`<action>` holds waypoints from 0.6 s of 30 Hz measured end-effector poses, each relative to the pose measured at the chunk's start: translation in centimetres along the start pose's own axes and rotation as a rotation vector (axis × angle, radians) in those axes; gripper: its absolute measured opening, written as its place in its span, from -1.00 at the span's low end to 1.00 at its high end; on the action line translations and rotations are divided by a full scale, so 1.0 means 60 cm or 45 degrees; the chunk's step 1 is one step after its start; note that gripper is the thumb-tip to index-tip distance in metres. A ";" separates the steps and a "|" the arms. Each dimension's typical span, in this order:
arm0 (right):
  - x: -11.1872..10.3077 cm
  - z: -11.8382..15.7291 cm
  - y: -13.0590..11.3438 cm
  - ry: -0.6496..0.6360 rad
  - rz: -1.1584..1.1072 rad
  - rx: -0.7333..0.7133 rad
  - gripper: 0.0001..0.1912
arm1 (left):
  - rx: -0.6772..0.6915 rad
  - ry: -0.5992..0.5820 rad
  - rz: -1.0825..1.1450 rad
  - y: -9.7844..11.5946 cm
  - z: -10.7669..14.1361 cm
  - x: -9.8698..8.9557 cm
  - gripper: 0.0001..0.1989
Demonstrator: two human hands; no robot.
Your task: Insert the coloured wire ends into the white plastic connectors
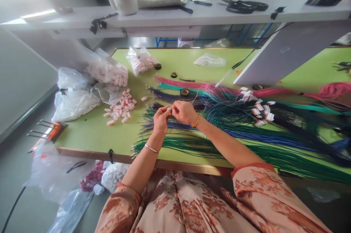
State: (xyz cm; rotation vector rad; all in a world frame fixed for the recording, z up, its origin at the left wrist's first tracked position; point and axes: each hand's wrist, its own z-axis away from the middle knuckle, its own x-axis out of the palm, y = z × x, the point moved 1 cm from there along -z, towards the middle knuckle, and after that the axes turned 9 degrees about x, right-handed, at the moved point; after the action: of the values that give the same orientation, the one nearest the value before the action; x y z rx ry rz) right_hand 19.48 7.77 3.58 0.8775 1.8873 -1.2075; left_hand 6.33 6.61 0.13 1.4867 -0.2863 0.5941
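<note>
My left hand is closed in a pinch on a small white connector housing, just over the table's front half. Right beside it, my right hand is pinched shut at the housing; a thin wire rises from behind its fingers, though the held tip is hidden. Beneath both hands spread bundles of loose wires: green, blue and pink. Left of my hands lies a loose pile of white-and-orange connector housings. More housings, seemingly fitted on wires, cluster at the right.
Plastic bags of housings stand at the back left, beside a white bag. Black tape rolls lie among the wires. An orange pronged holder sits at the left edge. A white shelf crosses behind, with a slanted support panel.
</note>
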 end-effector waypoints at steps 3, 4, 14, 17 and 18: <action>-0.003 0.009 -0.001 0.042 -0.032 -0.032 -0.78 | 0.044 -0.031 0.010 0.005 0.006 0.006 -0.73; -0.005 0.011 -0.002 0.046 -0.051 -0.043 -0.66 | 0.058 -0.063 0.024 0.006 0.008 0.008 -0.73; -0.119 0.069 0.096 0.552 -0.349 0.199 -0.76 | -0.020 -0.176 -0.079 -0.031 -0.011 -0.015 -0.53; -0.176 0.093 0.218 0.945 -0.388 0.522 -0.73 | -0.042 -0.247 -0.194 -0.044 -0.019 -0.024 -0.41; -0.192 0.102 0.261 1.059 -0.369 0.643 -0.74 | -0.038 -0.288 -0.255 -0.045 -0.020 -0.026 -0.38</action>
State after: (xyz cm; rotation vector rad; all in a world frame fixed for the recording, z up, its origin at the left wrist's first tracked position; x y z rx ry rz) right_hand 39.70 5.41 4.57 1.6045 2.4496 -1.7109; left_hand 6.28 7.56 -3.10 1.5336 -0.3154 0.2604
